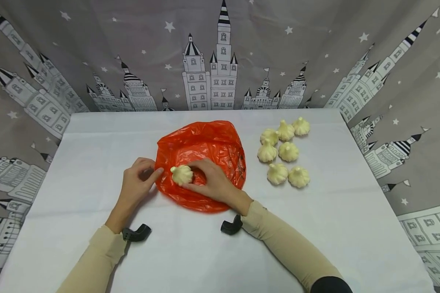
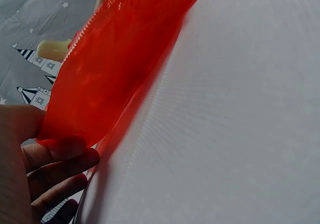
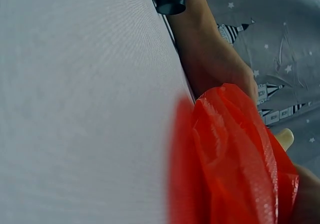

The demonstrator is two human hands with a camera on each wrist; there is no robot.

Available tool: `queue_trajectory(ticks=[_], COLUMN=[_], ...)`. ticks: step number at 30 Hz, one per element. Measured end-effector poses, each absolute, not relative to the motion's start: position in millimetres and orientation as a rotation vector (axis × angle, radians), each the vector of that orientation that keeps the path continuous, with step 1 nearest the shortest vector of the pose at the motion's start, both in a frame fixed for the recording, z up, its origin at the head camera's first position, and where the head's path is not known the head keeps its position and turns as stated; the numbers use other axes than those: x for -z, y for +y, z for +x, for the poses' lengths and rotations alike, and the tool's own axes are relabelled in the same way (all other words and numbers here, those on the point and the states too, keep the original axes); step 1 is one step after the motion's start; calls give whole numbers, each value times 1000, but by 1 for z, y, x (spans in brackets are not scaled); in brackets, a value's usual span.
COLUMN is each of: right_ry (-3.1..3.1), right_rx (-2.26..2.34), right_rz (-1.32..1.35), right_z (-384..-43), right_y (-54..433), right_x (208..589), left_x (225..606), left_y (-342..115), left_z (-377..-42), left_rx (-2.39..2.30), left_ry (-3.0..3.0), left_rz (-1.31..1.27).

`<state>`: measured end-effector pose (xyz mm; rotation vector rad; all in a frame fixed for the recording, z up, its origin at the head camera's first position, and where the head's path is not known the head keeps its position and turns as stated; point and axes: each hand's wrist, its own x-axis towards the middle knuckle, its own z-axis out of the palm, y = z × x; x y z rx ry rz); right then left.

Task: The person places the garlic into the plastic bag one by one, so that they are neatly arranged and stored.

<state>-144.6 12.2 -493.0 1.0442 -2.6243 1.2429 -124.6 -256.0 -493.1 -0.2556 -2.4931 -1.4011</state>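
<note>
A red plastic bag [image 1: 220, 138] lies spread on the white table with its mouth facing up. My left hand [image 1: 136, 181] pinches the bag's left rim between thumb and fingers; the left wrist view shows the red film [image 2: 107, 78] between them. Over the bag's opening, my right hand [image 1: 214, 183] holds a pale garlic bulb [image 1: 182, 175] between thumb and fingers, its stem pointing left. In the right wrist view the bag's side [image 3: 232, 154] hides most of that hand, and only the bulb's stem tip [image 3: 285, 139] shows above the rim.
Several more garlic bulbs [image 1: 288, 151] lie in a loose group on the table [image 1: 337, 211] right of the bag. A grey curtain [image 1: 139, 24] printed with castles and stars hangs behind and beside the table. Black wrist mounts [image 1: 137, 233] sit at both cuffs.
</note>
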Motion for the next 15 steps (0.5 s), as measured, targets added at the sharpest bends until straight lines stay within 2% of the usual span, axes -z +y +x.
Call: queue_trajectory(ticks=[7, 15], right_ry=[-2696, -2616], right_rx=[-1290, -1226], right_rz=[999, 932], right_z=[-137, -128], right_y=[14, 45], right_x=[482, 463], left_x=[493, 489], left_y=[-263, -249], left_z=[-121, -123], left_rx=[1362, 1411], left_ry=[-2525, -2488], left_rz=[-232, -249])
